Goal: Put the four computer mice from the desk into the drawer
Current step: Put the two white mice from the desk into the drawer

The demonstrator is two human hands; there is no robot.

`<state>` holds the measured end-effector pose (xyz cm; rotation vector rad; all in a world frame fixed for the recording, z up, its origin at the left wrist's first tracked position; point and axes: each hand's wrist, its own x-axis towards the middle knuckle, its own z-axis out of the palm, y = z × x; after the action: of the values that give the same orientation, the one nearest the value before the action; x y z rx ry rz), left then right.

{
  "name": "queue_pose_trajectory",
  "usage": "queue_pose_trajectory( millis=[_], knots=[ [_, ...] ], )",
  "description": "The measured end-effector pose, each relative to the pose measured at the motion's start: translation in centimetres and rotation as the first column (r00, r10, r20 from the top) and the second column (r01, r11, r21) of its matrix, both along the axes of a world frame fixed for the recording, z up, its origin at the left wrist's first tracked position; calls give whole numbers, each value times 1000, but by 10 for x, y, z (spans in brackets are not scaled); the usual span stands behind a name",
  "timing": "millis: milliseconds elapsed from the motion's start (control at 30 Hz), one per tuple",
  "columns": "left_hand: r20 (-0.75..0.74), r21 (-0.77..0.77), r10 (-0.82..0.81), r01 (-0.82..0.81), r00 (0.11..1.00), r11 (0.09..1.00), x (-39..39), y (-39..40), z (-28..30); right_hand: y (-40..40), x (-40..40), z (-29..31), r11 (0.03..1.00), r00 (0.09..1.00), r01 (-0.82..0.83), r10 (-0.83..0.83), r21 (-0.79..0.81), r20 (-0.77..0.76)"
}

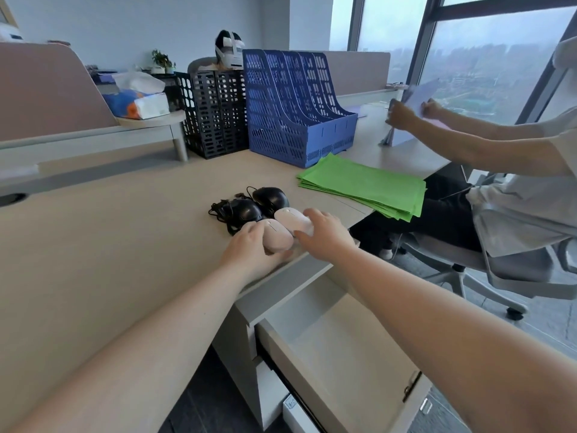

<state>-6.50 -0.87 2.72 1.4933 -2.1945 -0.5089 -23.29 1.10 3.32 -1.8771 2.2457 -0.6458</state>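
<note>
Four mice lie together near the desk's right edge. Two black wired mice, one at the left (242, 210) and one behind it (271, 196), sit with tangled cables. In front of them are a pink mouse (276, 235) and a white mouse (292, 218). My left hand (249, 250) wraps around the pink mouse. My right hand (323, 234) grips the white mouse from the right side. Both mice still rest on the desk (125, 245). Below the desk edge the drawer (337, 348) stands pulled out, and nothing lies in the part I can see.
A stack of green sheets (365, 185) lies right of the mice. A blue file rack (296, 104) and a black mesh rack (215, 114) stand at the back. Another person (515, 170) sits at the right on an office chair, handling papers.
</note>
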Motion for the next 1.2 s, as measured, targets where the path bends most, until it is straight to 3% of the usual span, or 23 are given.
queue_pose_trajectory(
  millis=[200, 400, 500, 700, 1033, 1200],
  knots=[
    [120, 125, -26, 10, 992, 992, -14, -22, 8, -31, 8, 4, 998, 998, -17, 13, 64, 56],
    [118, 93, -38, 27, 992, 995, -23, -15, 9, -31, 4, 10, 986, 998, -45, 52, 163, -37],
    [121, 114, 5, -19, 993, 993, -23, -9, 8, -19, -1, 12, 985, 999, -33, 30, 168, 17],
    [288, 96, 60, -91, 956, 991, -30, 13, 13, 14, -9, 14, 984, 997, -32, 18, 177, 81],
    [202, 8, 61, -64, 978, 998, -53, 80, 8, 89, -47, -12, 980, 986, 57, -86, 190, 145],
    [259, 86, -5, -18, 966, 996, -71, 105, -31, 105, -57, -41, 955, 979, 102, -146, 279, 140]
  ],
)
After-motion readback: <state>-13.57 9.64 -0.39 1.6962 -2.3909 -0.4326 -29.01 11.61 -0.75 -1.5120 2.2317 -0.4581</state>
